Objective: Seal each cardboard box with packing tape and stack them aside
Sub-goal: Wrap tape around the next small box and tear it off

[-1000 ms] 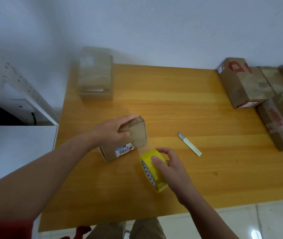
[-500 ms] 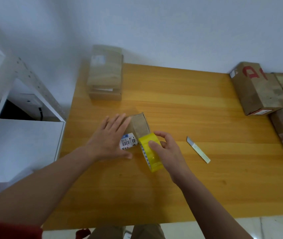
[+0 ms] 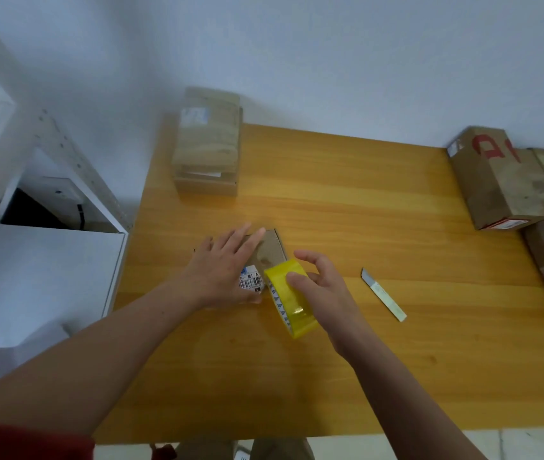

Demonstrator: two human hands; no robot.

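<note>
**Now: small box under the left palm, tape roll at its near corner**

Head view. I record the small cardboard box [image 3: 270, 249] lying on the wooden table [image 3: 363, 200], near its middle. The left hand [image 3: 221, 273] rests flat on the box top, fingers [image 3: 244, 235] straight and slightly spread, their tips near the far edge. A barcode label [image 3: 250, 281] shows beside the thumb.

The right hand [image 3: 325, 290] grips the yellow tape roll [image 3: 289, 302]. The thumb presses on the roll's outer face, the index finger arches above it and the other fingers curl round the far side. The roll stands tilted on edge, touching the box's near right corner. I cannot tell whether any strip is drawn onto the box.

A cutter blade [image 3: 383, 295] lies flat to the right, apart from the right hand. A stack of boxes [image 3: 207, 144] stands at the far left corner. More boxes [image 3: 496, 180] lie along the right edge.
</note>
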